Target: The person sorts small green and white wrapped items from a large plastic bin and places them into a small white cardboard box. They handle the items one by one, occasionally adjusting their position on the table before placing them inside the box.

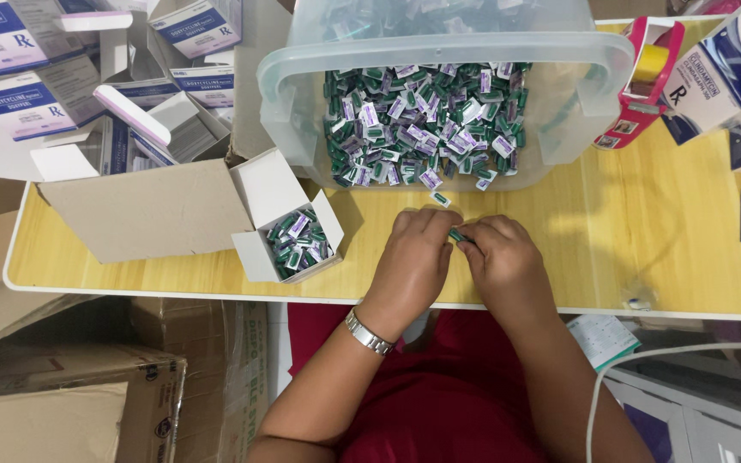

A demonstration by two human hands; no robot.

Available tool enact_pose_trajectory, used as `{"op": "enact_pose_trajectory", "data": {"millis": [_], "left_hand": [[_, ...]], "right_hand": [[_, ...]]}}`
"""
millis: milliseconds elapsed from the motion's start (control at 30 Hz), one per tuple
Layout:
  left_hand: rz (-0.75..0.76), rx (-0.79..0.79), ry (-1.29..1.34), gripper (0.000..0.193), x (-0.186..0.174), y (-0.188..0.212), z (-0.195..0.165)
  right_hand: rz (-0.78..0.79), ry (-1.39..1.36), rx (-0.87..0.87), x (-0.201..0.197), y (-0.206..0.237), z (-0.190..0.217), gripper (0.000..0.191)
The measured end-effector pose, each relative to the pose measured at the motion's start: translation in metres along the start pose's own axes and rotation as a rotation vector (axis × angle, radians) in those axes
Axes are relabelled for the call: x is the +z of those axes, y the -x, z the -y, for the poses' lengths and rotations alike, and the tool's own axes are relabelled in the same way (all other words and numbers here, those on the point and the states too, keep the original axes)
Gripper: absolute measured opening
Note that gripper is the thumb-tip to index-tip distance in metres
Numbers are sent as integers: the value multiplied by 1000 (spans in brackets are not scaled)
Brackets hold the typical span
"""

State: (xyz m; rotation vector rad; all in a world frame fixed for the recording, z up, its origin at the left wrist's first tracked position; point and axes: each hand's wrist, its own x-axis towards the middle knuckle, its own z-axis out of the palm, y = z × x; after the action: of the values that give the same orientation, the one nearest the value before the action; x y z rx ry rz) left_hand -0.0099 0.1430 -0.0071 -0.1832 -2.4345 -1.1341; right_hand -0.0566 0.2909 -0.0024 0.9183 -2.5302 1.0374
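My left hand [413,257] and my right hand [503,261] meet over the yellow wooden table [628,231], fingers curled together around a small green capsule strip [456,234]. A silver watch band circles my left wrist. One loose green strip [441,199] lies on the table just beyond my hands. Farther back stands a clear plastic tub [439,60] heaped with several green and purple strips. To the left of my hands a small open white box [289,227] holds more of the same strips.
Open white and purple medicine cartons [87,94] pile on flat cardboard at the back left. A pink tape dispenser [645,81] and more cartons [731,69] stand at the back right. Brown cardboard boxes [70,403] sit on the floor at the lower left.
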Motion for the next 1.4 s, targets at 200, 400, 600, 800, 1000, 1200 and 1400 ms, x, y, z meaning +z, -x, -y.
{"op": "enact_pose_trajectory", "data": {"millis": [200,400,600,800,1000,1200,1400], "left_hand": [[-38,-33,-5,34,4,5,0],[-64,-37,6,28,5,6,3],[-107,-73,126,24,-7,5,-1],[-303,106,-54,27,-49,26,-14],[-466,-39,-299,24,-110,50,0],[-441,-253,-341,29,-132,53,18],[-365,-291,-308,38,-128,51,17]], "right_hand": [[-27,61,-87,7,2,0,19],[-48,99,-119,5,3,1,18],[-30,57,-89,-3,-4,14,15],[0,-41,-193,-7,-21,48,17],[67,-201,-430,43,-52,96,21],[82,-140,-542,89,-75,116,21],[45,-190,-506,91,-67,78,15]]}}
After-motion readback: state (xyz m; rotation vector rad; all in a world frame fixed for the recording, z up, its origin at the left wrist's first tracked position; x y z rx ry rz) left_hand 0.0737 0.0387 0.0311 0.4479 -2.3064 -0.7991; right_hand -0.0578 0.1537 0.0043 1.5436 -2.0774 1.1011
